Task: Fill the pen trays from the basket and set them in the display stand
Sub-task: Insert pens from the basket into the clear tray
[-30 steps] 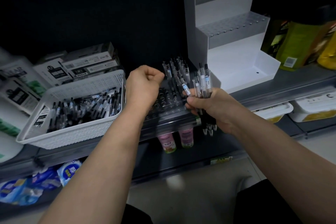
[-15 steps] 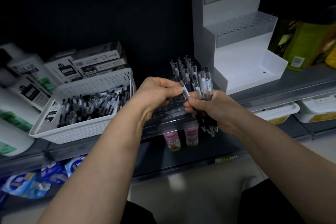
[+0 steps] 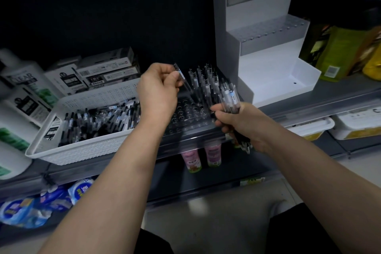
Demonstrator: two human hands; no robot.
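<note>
The left grip (image 3: 158, 93) was raised above the pen tray (image 3: 185, 118), thumb and fingertips pinching a single pen (image 3: 179, 74) near its clip end, so that the pen slanted down and to the right from the fingers toward the tray. Just to the right of it and a little lower, the right grip (image 3: 243, 121) was curled round a bundle of pens (image 3: 230, 99). Their clear upper ends stood up out of the fist and their dark tips stuck out below the heel of the hand. The clear tray lay on the shelf (image 3: 334, 90), under and between the two grips, with the open holes of its near rows in view. The standing pens (image 3: 206, 82) rose from its far rows, just beyond the right grip's bundle and to the right of the pinched pen. Just left of the left grip's wrist sat the white basket (image 3: 82, 150) with a heap of loose pens (image 3: 99, 121) lying in it. Behind the basket were stacked boxes (image 3: 103, 72), and farther left stood white bottles (image 3: 20, 88). Beyond and to the right of the right grip, on the same shelf, stood the white stepped display stand (image 3: 268, 72), whose middle step showed rows of holes. A green packet (image 3: 338, 51) stood to the right of the stand. Below both grips, on a lower shelf, two pink bottles (image 3: 200, 156) stood side by side, and white tubs (image 3: 360, 126) sat lower right of the right grip.
</note>
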